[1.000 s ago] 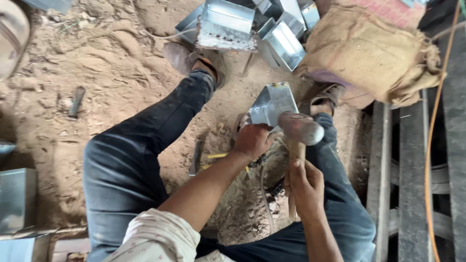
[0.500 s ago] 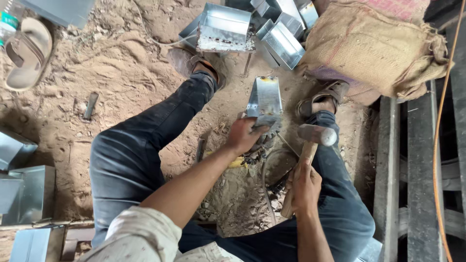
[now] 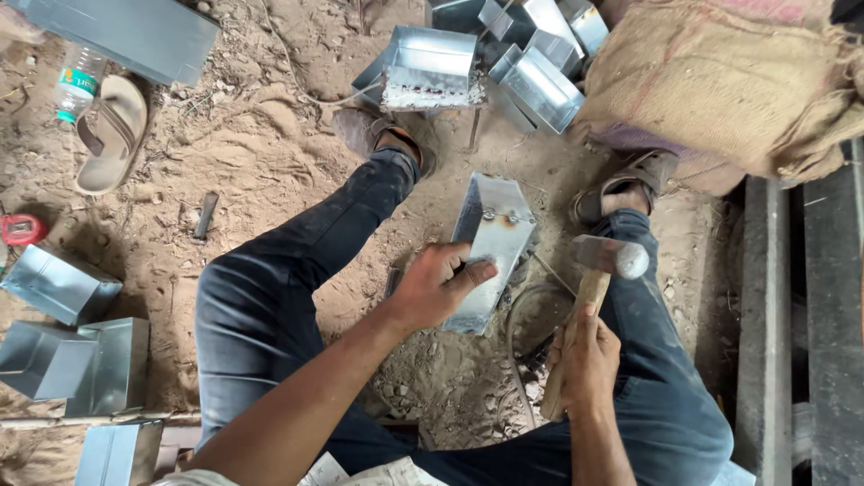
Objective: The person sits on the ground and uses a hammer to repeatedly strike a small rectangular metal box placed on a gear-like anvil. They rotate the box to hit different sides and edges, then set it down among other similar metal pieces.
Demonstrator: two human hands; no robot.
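**Hammer raised beside a folded metal piece on the sandy floor**

You sit on the ground with both legs stretched out, and the folded sheet-metal piece [image 3: 490, 252] lies between your knees, its long shiny face turned up with two small rivet-like spots near its far end. Your left hand [image 3: 436, 288] closes over the near left edge of that piece, fingers [image 3: 472, 272] laid across its face and pressing it down. Your right hand [image 3: 585, 360] is wrapped tight around the wooden handle of a hammer [image 3: 589, 297], just to the right of the piece; the steel head stands near the piece's right edge, apart from it. Whether the head is rising or falling cannot be told.

Beyond the far end of the piece, past your sandalled feet, a heap of finished metal boxes [image 3: 468, 63] rests on the sand. Further right of the piece a burlap sack [image 3: 720, 81] slumps against dark timber. Well to the left of the piece lie a lone sandal [image 3: 112, 135] and a plastic bottle [image 3: 76, 81], and nearer you on that side more metal boxes [image 3: 76, 351] stand grouped. A short dark tool [image 3: 205, 216] lies in the sand between the sandal and your left leg.
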